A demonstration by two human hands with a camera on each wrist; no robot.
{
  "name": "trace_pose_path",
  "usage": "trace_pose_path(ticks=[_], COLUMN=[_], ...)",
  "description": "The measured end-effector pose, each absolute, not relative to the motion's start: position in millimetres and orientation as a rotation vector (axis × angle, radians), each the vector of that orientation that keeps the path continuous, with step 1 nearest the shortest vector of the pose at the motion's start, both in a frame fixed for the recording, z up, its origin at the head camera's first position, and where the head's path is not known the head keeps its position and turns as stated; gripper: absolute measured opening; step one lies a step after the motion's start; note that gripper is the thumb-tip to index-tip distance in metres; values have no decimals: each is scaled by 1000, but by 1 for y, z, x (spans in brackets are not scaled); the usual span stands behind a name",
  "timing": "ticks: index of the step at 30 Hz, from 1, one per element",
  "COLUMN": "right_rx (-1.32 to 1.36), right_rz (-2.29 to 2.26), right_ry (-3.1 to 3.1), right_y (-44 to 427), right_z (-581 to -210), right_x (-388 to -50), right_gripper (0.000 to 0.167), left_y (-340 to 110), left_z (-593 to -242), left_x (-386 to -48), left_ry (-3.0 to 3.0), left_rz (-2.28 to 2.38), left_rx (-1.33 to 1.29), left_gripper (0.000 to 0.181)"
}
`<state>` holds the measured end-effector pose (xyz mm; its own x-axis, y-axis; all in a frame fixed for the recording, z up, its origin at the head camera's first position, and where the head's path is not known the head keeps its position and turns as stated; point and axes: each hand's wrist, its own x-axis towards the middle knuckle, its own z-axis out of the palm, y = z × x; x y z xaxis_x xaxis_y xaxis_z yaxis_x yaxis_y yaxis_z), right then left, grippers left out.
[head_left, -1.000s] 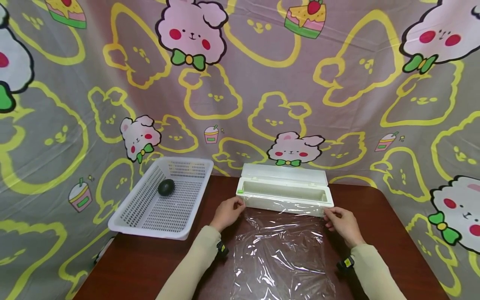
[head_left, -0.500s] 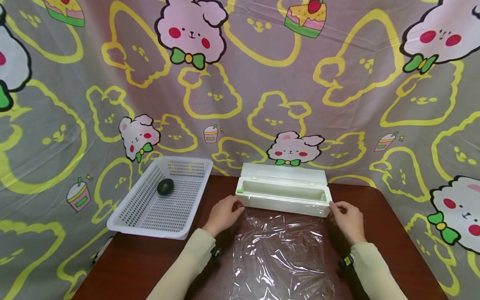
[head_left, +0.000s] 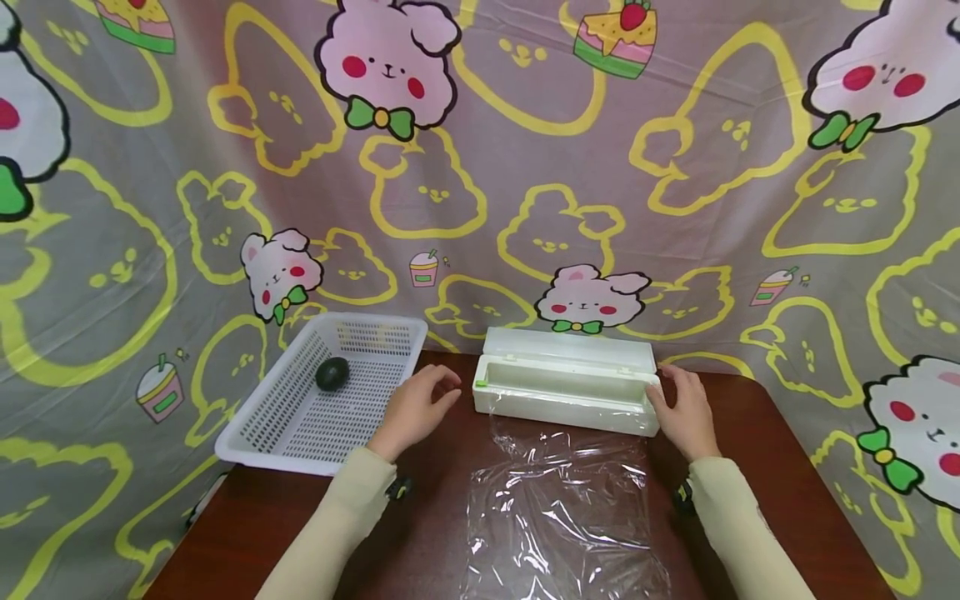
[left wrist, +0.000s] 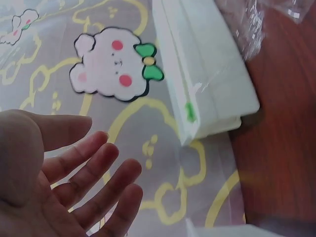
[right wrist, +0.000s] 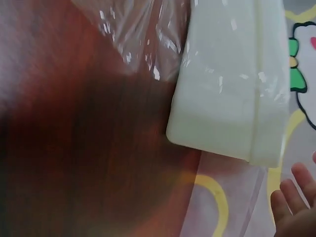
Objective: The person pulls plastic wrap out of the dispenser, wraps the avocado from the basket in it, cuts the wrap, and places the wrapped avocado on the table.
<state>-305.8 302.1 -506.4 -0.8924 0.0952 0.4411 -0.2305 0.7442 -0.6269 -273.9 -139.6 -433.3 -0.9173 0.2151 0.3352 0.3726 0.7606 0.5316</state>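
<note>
The white wrap box [head_left: 566, 408] stands at the back of the table, its lid [head_left: 570, 348] raised. Clear film [head_left: 558, 525] runs from its front edge over the table toward the person. Left of the box, the left hand [head_left: 415, 410] hovers with relaxed fingers, touching nothing; the left wrist view shows this hand [left wrist: 74, 173] empty beside the box [left wrist: 212, 74]. At the box's right end is the right hand [head_left: 684, 412], fingers loosely spread; whether its thumb touches the box cannot be told. In the right wrist view its fingertips [right wrist: 296, 185] are off the box corner [right wrist: 222, 123].
A white perforated basket [head_left: 375, 400] holding a dark green oval item [head_left: 332, 374] stands at the left. Behind the brown table [head_left: 780, 500] hangs a patterned cloth [head_left: 480, 167].
The left hand has left the film at the box's left corner and moved left. The right hand has moved slightly up along the box's right end, its fingers opening.
</note>
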Motion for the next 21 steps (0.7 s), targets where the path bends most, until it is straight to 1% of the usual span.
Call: trace_pose_path(ticks=[3, 6, 14, 21], right_rx=[147, 149, 108, 104], right_rz=[958, 956, 905, 871], right_ry=[-2572, -2642, -2768, -2792], right_y=[300, 297, 290, 290], right_z=[-507, -511, -524, -528], right_x=[-317, -327, -338, -342], right_gripper=[58, 62, 64, 62], left_y=[-148, -157, -181, -215], left_z=[-427, -424, -422, -413], left_x=[-276, -279, -291, -309], left_ry=[-2698, -2696, -2686, -2744], left_rz=[-896, -896, -871, -850], left_rx=[-431, -419, -412, -301], left_gripper=[16, 18, 20, 28])
